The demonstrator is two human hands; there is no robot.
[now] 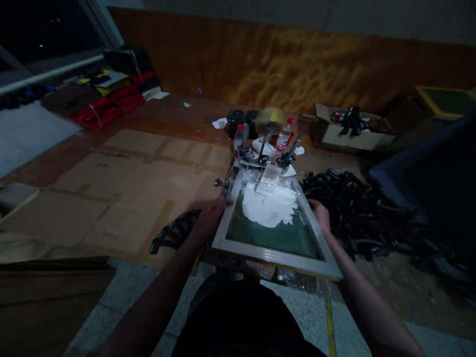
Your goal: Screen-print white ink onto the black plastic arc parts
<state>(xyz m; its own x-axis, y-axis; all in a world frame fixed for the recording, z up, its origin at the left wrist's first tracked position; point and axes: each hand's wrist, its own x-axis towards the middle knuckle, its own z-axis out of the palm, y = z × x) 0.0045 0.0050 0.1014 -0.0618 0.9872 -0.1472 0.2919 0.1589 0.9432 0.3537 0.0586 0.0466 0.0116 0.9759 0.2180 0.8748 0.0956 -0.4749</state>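
A screen printing frame (277, 256) with a pale metal border and green mesh is in front of me, its far end at a clamp stand (256, 163). White ink (269, 206) is spread over the far part of the mesh, and a translucent squeegee (269, 179) rests in it at the back. My left hand (213, 215) is closed at the left border, its fingertips at the edge. My right hand (321, 215) grips the right border, its fingers partly hidden. A black curved, ribbed plastic piece (174, 233) lies left of my left hand.
Flattened cardboard (122, 183) covers the table at left. A heap of black parts (357, 213) lies at right. Behind stand red-capped bottles (284, 135), a tape roll (270, 118) and an open carton (357, 134). Folded red cloth (111, 106) is stacked at the back left.
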